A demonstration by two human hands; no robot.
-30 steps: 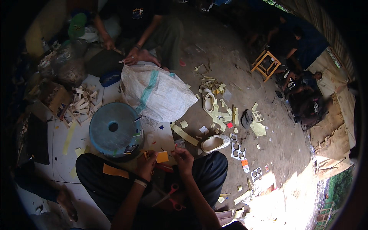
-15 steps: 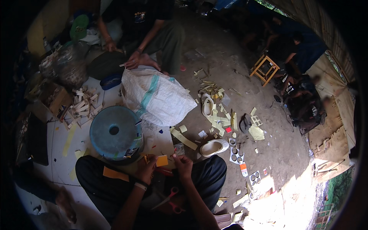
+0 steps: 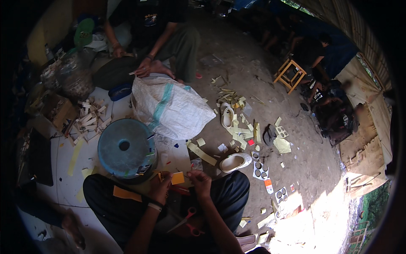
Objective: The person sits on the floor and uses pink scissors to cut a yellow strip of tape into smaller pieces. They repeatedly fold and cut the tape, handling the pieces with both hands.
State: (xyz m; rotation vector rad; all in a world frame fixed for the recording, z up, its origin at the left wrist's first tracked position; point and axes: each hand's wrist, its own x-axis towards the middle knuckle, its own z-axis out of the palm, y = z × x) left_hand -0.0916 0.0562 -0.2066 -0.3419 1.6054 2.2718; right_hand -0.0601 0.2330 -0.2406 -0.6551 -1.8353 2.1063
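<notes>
Far left, a heap of small pale wood offcuts (image 3: 88,120) lies on the white floor (image 3: 63,156), next to a brown cardboard box (image 3: 57,111). Just right of the heap stands an upturned blue-grey bucket (image 3: 124,147) with a round hole in its middle, close in front of the person's dark-trousered knees. A flat orange strip (image 3: 126,194) rests on the left thigh.

The left hand (image 3: 161,189), a pale band on its wrist, has its grip pinched on the left edge of a small orange card (image 3: 177,178), held above the lap just in front of the bucket. The right hand (image 3: 201,183) closes its grip at the card's right edge, fingers curled together; whether they pinch the card or something thinner against it cannot be told. Orange-handled scissors (image 3: 186,221) lie in the lap below both hands.

Behind the bucket a white woven sack (image 3: 171,108) with a green stripe lies on the floor, and beyond it sits another person (image 3: 148,38), hands low near the sack. Right of the hands a white shoe (image 3: 236,161) lies on bare earth among yellow scraps (image 3: 241,131) and punched sheets (image 3: 261,171). Further right stands a small wooden stool (image 3: 289,75).
</notes>
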